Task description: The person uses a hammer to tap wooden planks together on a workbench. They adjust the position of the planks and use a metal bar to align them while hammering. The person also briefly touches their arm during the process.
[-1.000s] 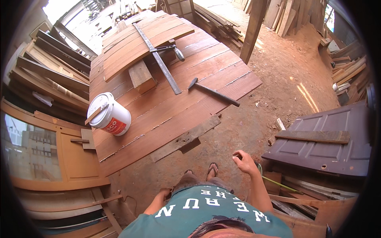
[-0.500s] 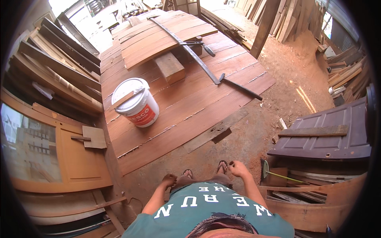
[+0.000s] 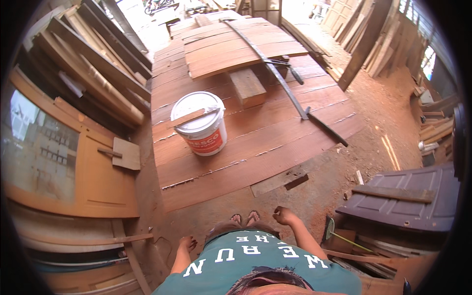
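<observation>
Standing at the reddish plank deck (image 3: 255, 147), both hands empty: left hand (image 3: 188, 243) loosely open, right hand (image 3: 281, 215) curled shut, white bucket (image 3: 200, 123) well ahead

Floor (image 3: 373, 147): reddish dirt and sawdust. A wide run of boards (image 3: 255, 147) lies flat on it. On the boards, a white bucket (image 3: 200, 124) with a stick across its lid. Behind the bucket to the right, a wood block (image 3: 247, 87); beyond that, a raised stack of planks (image 3: 241, 49). Right of the bucket, a long metal bar (image 3: 275, 73) and a dark bar (image 3: 327, 129). Dark door panel (image 3: 408, 201) on the floor, far right of the bucket.
</observation>
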`<action>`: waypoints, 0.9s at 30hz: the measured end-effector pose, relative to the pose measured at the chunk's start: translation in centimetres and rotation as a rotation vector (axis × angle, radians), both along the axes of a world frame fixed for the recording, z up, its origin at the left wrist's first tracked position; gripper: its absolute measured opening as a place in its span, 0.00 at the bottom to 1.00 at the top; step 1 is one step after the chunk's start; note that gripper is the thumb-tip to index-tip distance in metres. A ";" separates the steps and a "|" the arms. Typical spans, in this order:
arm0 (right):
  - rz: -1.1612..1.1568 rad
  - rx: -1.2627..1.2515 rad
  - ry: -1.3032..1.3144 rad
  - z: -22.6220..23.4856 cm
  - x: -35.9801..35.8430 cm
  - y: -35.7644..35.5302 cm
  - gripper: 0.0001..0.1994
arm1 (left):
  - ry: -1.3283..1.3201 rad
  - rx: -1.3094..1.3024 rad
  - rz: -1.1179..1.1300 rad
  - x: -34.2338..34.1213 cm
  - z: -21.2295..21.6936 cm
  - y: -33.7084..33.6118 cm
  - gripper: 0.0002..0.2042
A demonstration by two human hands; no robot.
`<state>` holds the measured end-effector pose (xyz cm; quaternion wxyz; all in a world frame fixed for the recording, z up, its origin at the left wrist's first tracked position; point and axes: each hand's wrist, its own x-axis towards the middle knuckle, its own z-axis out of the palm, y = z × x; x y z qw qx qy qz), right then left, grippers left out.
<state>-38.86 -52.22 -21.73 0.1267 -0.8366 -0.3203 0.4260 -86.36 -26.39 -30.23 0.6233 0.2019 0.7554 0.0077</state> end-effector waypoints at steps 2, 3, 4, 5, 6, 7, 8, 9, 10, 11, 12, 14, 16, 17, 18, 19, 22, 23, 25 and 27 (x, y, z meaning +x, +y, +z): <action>0.027 -0.141 0.012 -0.4 0.9 0.8 0.22 | -0.075 -0.001 -0.012 -0.1 0.5 -0.7 0.16; 0.033 -0.106 -0.030 -1.7 1.2 0.6 0.21 | -0.115 -0.009 -0.032 -0.5 0.6 -0.6 0.16; 0.041 -0.076 -0.077 -3.4 1.2 0.2 0.19 | -0.113 -0.020 -0.049 -1.4 0.5 -0.4 0.16; 0.023 -0.068 -0.075 -4.5 0.9 -0.2 0.19 | -0.120 -0.032 -0.063 -1.9 0.3 -0.1 0.15; 0.006 -0.052 -0.084 -4.9 0.6 0.0 0.19 | -0.136 -0.036 -0.077 -1.9 0.2 0.5 0.15; -0.012 -0.036 -0.091 -5.3 0.3 0.5 0.19 | -0.121 -0.026 -0.057 -2.3 0.2 1.2 0.15; -0.010 -0.063 -0.066 -5.8 0.0 1.1 0.19 | -0.104 -0.016 -0.038 -2.9 0.2 2.1 0.14; -0.009 -0.094 -0.036 -6.0 -0.8 1.5 0.19 | -0.081 -0.009 -0.020 -3.7 0.4 3.0 0.14; -0.010 -0.124 -0.005 -6.4 -1.8 2.2 0.19 | -0.084 -0.004 -0.013 -4.5 0.3 4.3 0.14; -0.006 -0.089 -0.026 -6.8 -2.8 3.2 0.19 | -0.085 0.002 -0.007 -5.3 0.3 5.8 0.14; -0.004 -0.060 -0.045 -8.2 -3.7 3.6 0.18 | -0.085 0.003 -0.002 -6.4 0.3 7.2 0.13; -0.086 -0.034 -0.012 -11.6 -5.3 4.0 0.18 | -0.091 0.035 -0.028 -7.6 1.6 10.6 0.13; -0.249 -0.016 0.113 -13.5 -8.6 6.7 0.18 | -0.097 0.087 -0.035 -10.2 2.1 14.3 0.12; -0.284 -0.027 0.192 -13.3 -10.7 8.4 0.14 | -0.095 0.117 -0.030 -11.8 2.3 16.3 0.11; 0.127 0.023 -0.022 -14.3 -12.9 9.2 0.14 | -0.107 0.132 -0.038 -13.2 2.4 18.4 0.11; 0.539 0.054 -0.247 -16.6 -14.1 8.9 0.14 | -0.117 0.141 -0.066 -14.1 3.2 20.6 0.09; 0.349 0.145 -0.006 -21.4 -18.5 8.0 0.16 | -0.114 0.212 -0.058 -17.8 3.7 26.3 0.09; 0.428 0.161 0.044 -21.9 -20.3 9.8 0.16 | -0.109 0.222 -0.050 -18.7 4.2 28.8 0.09; 0.302 0.137 0.147 -21.5 -24.5 14.1 0.16 | -0.172 0.249 0.020 -20.1 5.3 33.8 0.09; -0.110 0.047 0.242 -18.3 -26.6 19.1 0.15 | -0.215 0.264 -0.005 -20.6 5.9 39.3 0.10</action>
